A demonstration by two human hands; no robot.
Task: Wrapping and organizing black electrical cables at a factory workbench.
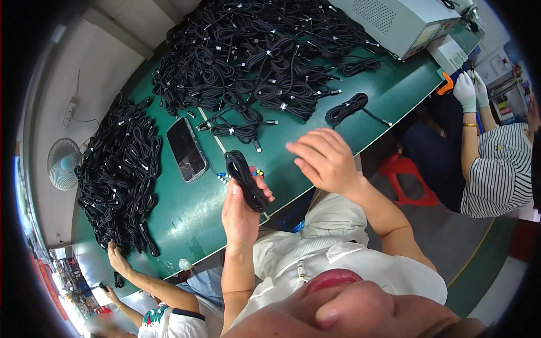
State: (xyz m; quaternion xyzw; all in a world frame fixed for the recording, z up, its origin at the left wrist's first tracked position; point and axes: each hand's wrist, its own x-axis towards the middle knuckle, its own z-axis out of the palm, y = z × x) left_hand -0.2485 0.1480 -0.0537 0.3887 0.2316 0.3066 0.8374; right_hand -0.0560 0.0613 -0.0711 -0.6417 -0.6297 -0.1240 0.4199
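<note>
My left hand (238, 217) grips a coiled black cable (242, 174), held upright over the near edge of the green table (189, 217). To its right, my right hand (328, 160) is raised with the fingers partly bent and the thumb apart, holding nothing. Small coloured pieces (223, 178) lie just behind the held cable. Beyond my hands, a tied cable bundle (234, 129) and another single bundle (346, 109) lie apart from the big heap of black cables (253, 62). A dark-screened phone (186, 149) rests left of my left hand.
A second cable heap (121, 180) covers the table's left side, where a co-worker's hand (116, 259) reaches in. At the far right stand a grey metal box (394, 22) and an orange clamp (445, 84). A gloved co-worker (466, 93) sits near a red stool (406, 180).
</note>
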